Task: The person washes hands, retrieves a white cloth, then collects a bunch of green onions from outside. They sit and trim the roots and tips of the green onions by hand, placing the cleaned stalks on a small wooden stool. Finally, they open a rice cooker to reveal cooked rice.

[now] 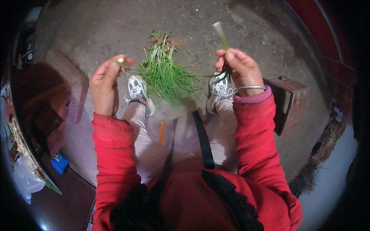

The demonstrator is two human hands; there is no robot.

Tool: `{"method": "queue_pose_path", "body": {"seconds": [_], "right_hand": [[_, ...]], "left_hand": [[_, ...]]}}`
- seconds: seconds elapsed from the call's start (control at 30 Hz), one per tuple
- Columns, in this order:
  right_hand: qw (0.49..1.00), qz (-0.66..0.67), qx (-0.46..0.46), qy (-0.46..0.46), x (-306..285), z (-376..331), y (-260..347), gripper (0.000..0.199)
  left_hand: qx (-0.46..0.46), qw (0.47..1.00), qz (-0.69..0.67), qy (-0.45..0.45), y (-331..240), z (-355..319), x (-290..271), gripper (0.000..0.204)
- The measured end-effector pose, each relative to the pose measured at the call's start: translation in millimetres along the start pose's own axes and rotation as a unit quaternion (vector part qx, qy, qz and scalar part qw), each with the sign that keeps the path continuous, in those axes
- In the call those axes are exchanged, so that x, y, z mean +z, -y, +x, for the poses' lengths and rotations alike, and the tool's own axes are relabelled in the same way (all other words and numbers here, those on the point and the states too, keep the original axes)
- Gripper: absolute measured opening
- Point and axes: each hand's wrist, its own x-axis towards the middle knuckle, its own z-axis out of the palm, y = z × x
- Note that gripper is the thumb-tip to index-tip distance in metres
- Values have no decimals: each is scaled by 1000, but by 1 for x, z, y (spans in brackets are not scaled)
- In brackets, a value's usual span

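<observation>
While seated | right grip (pixel 241 69) clenches scallion stalk (pixel 220 34) upright, pale end up | left grip (pixel 106 82) pinches roots (pixel 124 66)

Floor: bare, rough grey concrete (pixel 115 27), dimly lit. Dark wooden furniture (pixel 36 96) stands left of the left hand. A small open wooden box (pixel 291 102) sits right of the right hand. Possibly a broom (pixel 322 152) lies further right.

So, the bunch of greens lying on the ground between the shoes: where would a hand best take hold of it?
Probably at the pale root end of the bunch of greens, where the stalks lie gathered tightly. Come from above, fingers closing across the stalks. The leafy tips toward the shoes fan out loosely, so a grip there would likely catch only some.
</observation>
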Motion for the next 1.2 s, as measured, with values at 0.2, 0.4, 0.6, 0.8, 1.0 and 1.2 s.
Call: {"method": "queue_pose_path", "body": {"seconds": [0.2,0.4,0.6,0.8,1.0,1.2], "right_hand": [[943,330,-31,7,-6,5,0,16],[930,368,16,12,-3,7,-4,14],[948,313,36,32,10,8,-9,14],[947,316,39,35,15,7,-9,13],[936,349,23,-27,10,8,-9,12],[885,446,7,-132,5,10,-6,10]], "left_hand": [[252,854,421,-174,10,18,-1,26],[111,978,150,-90,3,4,18,33],[331,847,390,145,5,-13,63,26],[281,836,410,231,17,-17,69,18],[220,877,381,194,20,-7,55,20],[243,848,470,17,19,-6,49,24]]}}
